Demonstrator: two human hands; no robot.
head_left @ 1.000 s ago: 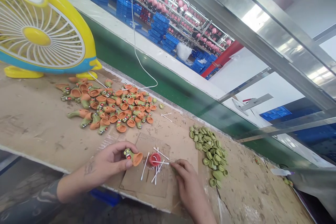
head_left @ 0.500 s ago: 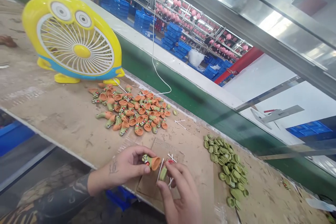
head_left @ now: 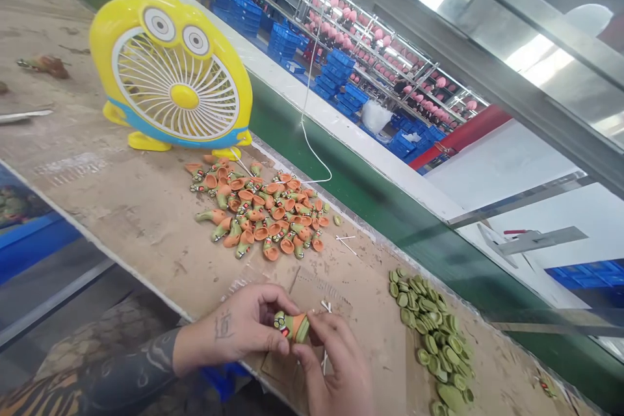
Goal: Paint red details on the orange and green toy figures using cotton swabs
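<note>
since a moment ago the green cap (head_left: 303, 329) has been brought up against the orange horn-shaped toy (head_left: 288, 325), both pinched at the near edge of the scuffed workbench (head_left: 112, 208). toy is gripped by the left hand (head_left: 251, 330), cap pressed on by the right hand (head_left: 334, 370). glossy orange toys (head_left: 258, 211) are heaped far left, ribbed green caps (head_left: 431, 331) piled right.

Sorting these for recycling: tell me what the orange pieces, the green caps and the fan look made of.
Orange pieces: probably moulded plastic or soft vinyl, matte, painted details. Green caps: likely the same, dull and uniform in colour. Fan: hard glossy plastic, with highlights on its yellow shell.
</note>
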